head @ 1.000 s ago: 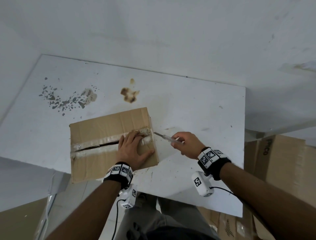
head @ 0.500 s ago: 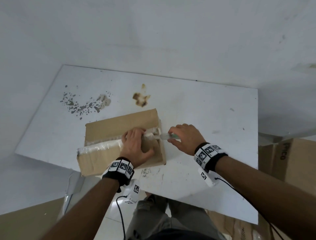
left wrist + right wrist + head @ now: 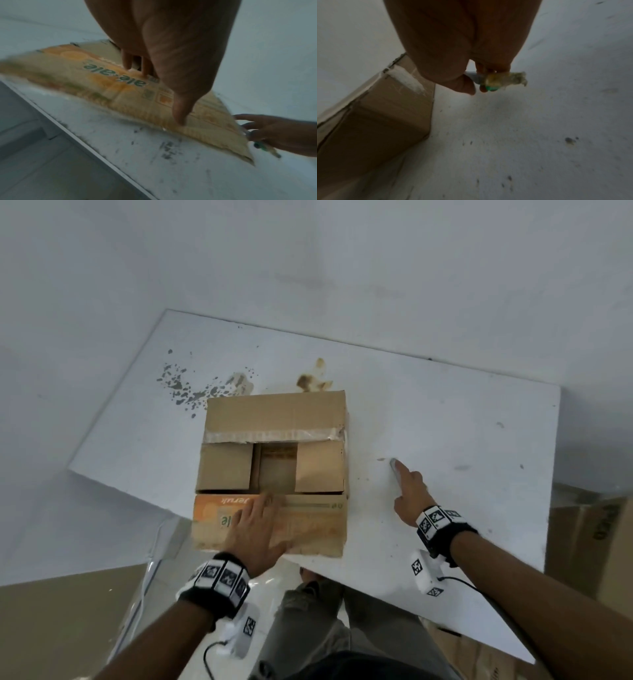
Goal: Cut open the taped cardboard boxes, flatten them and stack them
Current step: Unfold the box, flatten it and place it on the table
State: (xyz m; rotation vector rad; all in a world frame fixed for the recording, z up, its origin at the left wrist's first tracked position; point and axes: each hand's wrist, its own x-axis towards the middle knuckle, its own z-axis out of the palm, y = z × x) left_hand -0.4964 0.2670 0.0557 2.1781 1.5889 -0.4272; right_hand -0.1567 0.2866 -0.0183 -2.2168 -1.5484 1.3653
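Note:
A brown cardboard box (image 3: 274, 416) stands on the white table (image 3: 445, 422). Its near top flap (image 3: 120, 83), printed orange with green letters, is folded out towards me, and two inner flaps show in the opening. Clear tape still clings to the far flap's edge. My left hand (image 3: 260, 525) lies flat on the printed flap with its fingers (image 3: 145, 66) at the fold and the thumb spread. To the right of the box, my right hand (image 3: 409, 491) grips a cutter (image 3: 394, 469) just above the table, blade pointing away. A scrap of tape (image 3: 515, 79) sticks to the cutter (image 3: 489, 86).
Dark and brown stains (image 3: 205, 392) mark the table behind the box. A white wall rises behind the table. More cardboard boxes (image 3: 589, 535) stand right of the table and under its near edge. My legs are below the table edge.
The cutter was at the tape at the box's right end while my left hand pressed on the top. Now the near flap is folded open and my right hand has drawn away to the right.

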